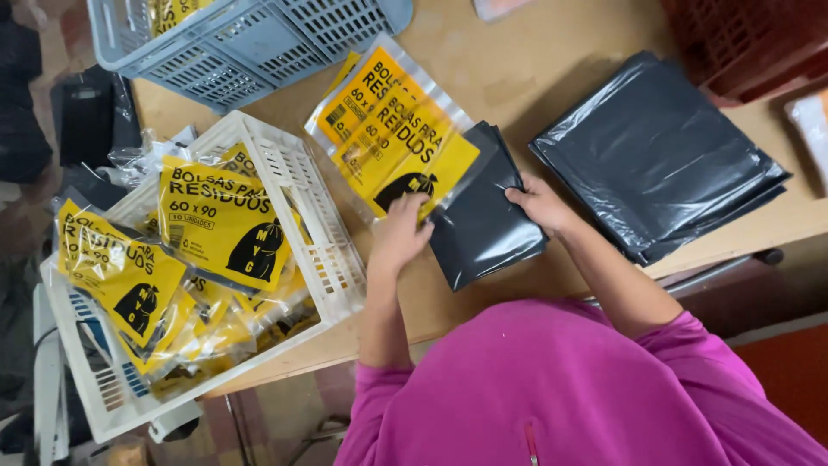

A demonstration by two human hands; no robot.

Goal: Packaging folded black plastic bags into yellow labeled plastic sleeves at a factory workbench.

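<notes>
While flat, yellow-labelled clear package (392, 129) under left hand (399, 235).

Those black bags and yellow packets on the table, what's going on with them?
A person in a pink top works at a wooden table. The left hand presses on a clear packet with a yellow label, while the right hand holds a folded black bag bundle at its mouth. More finished packets fill a white crate; flat black bags lie stacked to the right.

I can't see the left hand's (399, 235) fingertips, tucked under the clear yellow-labelled plastic sleeve (392, 129). Up-left of it, the grey slatted plastic crate (250, 43) is cropped by the top edge. The folded black plastic bags (481, 216) partly hide inside that sleeve.
</notes>
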